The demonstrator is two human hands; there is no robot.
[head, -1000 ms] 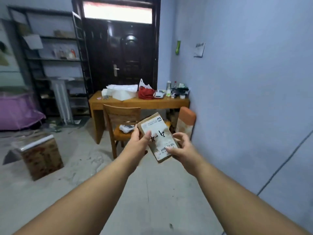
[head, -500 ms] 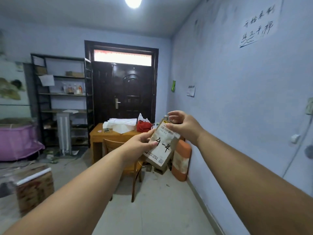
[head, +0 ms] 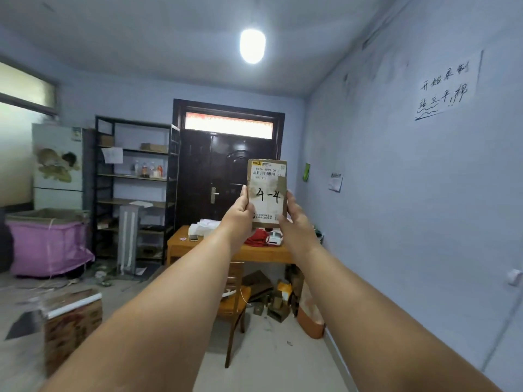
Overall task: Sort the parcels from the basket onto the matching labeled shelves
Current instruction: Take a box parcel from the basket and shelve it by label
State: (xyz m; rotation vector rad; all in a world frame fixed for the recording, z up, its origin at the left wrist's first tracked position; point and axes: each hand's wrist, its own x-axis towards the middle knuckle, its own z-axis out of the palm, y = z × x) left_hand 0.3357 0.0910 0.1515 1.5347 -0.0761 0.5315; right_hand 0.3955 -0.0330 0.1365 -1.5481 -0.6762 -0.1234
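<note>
Gripping the parcel (head: pixel 266 193) marked "4-4" upright are left hand (head: pixel 240 215) and right hand (head: pixel 294 219).

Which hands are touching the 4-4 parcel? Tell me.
Touching, both. The head view shows the left hand gripping the parcel at its left edge and the right hand at its right edge, holding it upright.

I see the parcel (head: pixel 266 192) now upright and raised in front of the door, no longer tilted. The right hand (head: pixel 294 219) has dropped from its top edge to its right side; the left hand (head: pixel 240 213) grips the left side.
</note>
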